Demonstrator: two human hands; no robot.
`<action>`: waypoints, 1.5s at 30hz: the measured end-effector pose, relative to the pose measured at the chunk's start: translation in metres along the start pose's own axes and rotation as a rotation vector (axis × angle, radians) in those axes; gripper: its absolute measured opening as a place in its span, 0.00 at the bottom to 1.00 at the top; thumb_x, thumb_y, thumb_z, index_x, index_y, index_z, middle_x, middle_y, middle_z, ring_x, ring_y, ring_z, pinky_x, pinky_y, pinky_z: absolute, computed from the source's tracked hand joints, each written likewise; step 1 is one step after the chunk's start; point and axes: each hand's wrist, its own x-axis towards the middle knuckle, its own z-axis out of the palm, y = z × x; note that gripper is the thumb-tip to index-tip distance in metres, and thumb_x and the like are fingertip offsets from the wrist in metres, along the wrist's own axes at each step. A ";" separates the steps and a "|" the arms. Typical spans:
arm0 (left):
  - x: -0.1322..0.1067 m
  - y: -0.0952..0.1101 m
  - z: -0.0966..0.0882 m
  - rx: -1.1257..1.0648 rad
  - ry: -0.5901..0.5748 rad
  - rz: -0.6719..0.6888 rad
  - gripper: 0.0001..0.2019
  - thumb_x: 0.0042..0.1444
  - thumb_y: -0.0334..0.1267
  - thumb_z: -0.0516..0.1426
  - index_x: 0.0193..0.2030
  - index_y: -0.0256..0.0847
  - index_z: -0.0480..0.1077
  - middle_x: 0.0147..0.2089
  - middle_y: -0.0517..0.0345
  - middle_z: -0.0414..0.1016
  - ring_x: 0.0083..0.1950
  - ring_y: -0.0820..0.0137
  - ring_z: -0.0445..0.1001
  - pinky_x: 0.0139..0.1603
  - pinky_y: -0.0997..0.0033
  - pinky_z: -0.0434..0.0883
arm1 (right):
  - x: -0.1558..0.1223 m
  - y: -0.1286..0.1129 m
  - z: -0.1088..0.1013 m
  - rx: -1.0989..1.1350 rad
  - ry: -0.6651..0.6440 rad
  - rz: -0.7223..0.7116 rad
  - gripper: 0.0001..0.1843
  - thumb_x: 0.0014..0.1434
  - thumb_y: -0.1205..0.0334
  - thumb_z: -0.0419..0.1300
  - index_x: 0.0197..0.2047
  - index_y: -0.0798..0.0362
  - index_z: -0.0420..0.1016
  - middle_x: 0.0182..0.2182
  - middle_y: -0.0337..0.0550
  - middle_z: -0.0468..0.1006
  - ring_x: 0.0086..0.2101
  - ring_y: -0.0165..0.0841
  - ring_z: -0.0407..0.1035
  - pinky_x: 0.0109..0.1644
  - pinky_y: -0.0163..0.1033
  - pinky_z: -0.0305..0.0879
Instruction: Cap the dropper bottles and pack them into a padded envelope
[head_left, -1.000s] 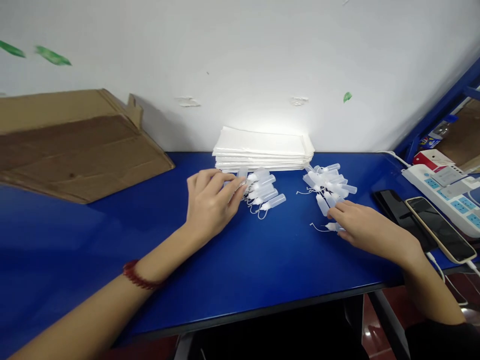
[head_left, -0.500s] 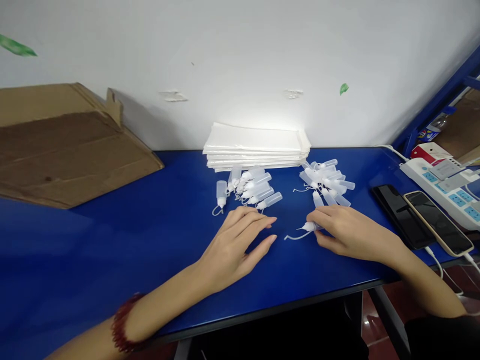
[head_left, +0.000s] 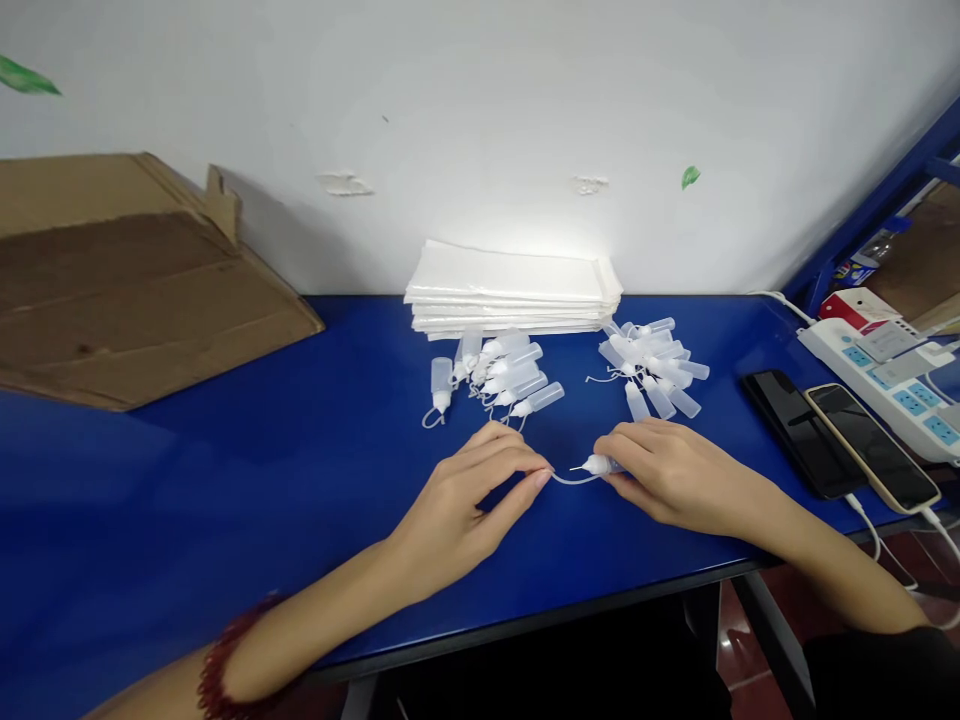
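1. Over the blue desk [head_left: 247,500], the right hand [head_left: 664,470] holds a small bottle [head_left: 602,465] in a narrow pinch, its bare needle [head_left: 575,468] pointing to 9 o'clock.
2. Take that bottle as the clock's centre, with the wall [head_left: 495,100] at 12. The left hand [head_left: 469,490] is at 9, thumb and fingertips pinching the end of the bottle's strap [head_left: 574,481], which sags between the hands.
3. A red bracelet [head_left: 232,660] circles the left wrist.
4. Toward 10 to 11 o'clock, just past the left hand, lies the first pile [head_left: 517,380] of bottles; several straps there curl in loops.
5. At 1 o'clock, just beyond the right hand, lies the second pile [head_left: 637,350], a strap trailing from its 9 o'clock side.
6. At 11 o'clock, behind the first pile, white packets [head_left: 510,290] are stacked by the wall.
7. At 3 o'clock, two phones [head_left: 799,435] lie side by side; a power strip [head_left: 885,378] sits beyond them.
8. Toward 10 o'clock, well apart, stands cardboard [head_left: 142,280].
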 end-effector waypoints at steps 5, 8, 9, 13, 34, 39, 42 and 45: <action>0.000 -0.002 0.002 0.088 0.048 0.076 0.06 0.61 0.27 0.56 0.42 0.40 0.72 0.34 0.57 0.77 0.38 0.68 0.71 0.41 0.65 0.73 | 0.003 0.000 0.007 -0.052 0.046 -0.026 0.09 0.68 0.66 0.49 0.41 0.59 0.69 0.31 0.46 0.73 0.28 0.33 0.66 0.34 0.37 0.61; -0.001 -0.002 0.004 0.099 0.040 0.107 0.06 0.61 0.26 0.56 0.41 0.40 0.71 0.34 0.57 0.76 0.38 0.68 0.70 0.41 0.65 0.72 | 0.005 -0.002 0.012 -0.062 0.044 -0.047 0.11 0.69 0.65 0.47 0.41 0.60 0.69 0.30 0.45 0.73 0.28 0.33 0.66 0.34 0.38 0.62; -0.002 -0.002 0.004 0.101 0.034 0.111 0.06 0.60 0.26 0.56 0.41 0.40 0.71 0.34 0.57 0.76 0.38 0.68 0.70 0.42 0.64 0.72 | 0.005 -0.003 0.013 -0.059 0.045 -0.055 0.12 0.69 0.64 0.47 0.41 0.60 0.69 0.30 0.45 0.73 0.28 0.33 0.66 0.34 0.38 0.62; -0.004 -0.002 0.005 0.113 0.023 0.125 0.07 0.61 0.25 0.56 0.42 0.40 0.70 0.34 0.57 0.76 0.39 0.67 0.70 0.43 0.63 0.71 | 0.006 -0.006 0.016 -0.062 0.066 -0.075 0.14 0.70 0.64 0.45 0.40 0.59 0.68 0.30 0.45 0.72 0.28 0.33 0.66 0.35 0.38 0.62; -0.003 0.001 0.004 0.008 0.000 0.132 0.07 0.60 0.24 0.55 0.42 0.38 0.69 0.33 0.57 0.74 0.38 0.69 0.68 0.42 0.65 0.71 | 0.002 -0.010 0.014 -0.041 0.150 -0.134 0.11 0.65 0.74 0.46 0.40 0.60 0.69 0.30 0.45 0.70 0.28 0.34 0.62 0.32 0.37 0.62; -0.004 0.002 0.005 0.024 -0.017 0.132 0.07 0.61 0.25 0.55 0.42 0.39 0.69 0.33 0.57 0.75 0.38 0.68 0.68 0.41 0.65 0.71 | 0.001 -0.010 0.014 -0.040 0.131 -0.120 0.10 0.65 0.73 0.47 0.41 0.60 0.69 0.30 0.45 0.71 0.27 0.33 0.62 0.32 0.37 0.62; -0.004 0.002 0.005 0.007 -0.020 0.121 0.07 0.61 0.25 0.55 0.42 0.39 0.69 0.33 0.57 0.75 0.38 0.68 0.68 0.40 0.65 0.70 | 0.001 -0.010 0.013 -0.032 0.132 -0.113 0.10 0.66 0.73 0.46 0.41 0.60 0.69 0.30 0.44 0.71 0.27 0.33 0.62 0.32 0.37 0.62; -0.005 0.001 0.005 -0.020 0.006 0.121 0.07 0.61 0.25 0.54 0.43 0.39 0.69 0.33 0.57 0.74 0.38 0.68 0.68 0.41 0.65 0.71 | 0.001 -0.010 0.012 -0.018 0.134 -0.115 0.10 0.67 0.72 0.46 0.42 0.61 0.69 0.30 0.45 0.71 0.28 0.33 0.62 0.32 0.37 0.62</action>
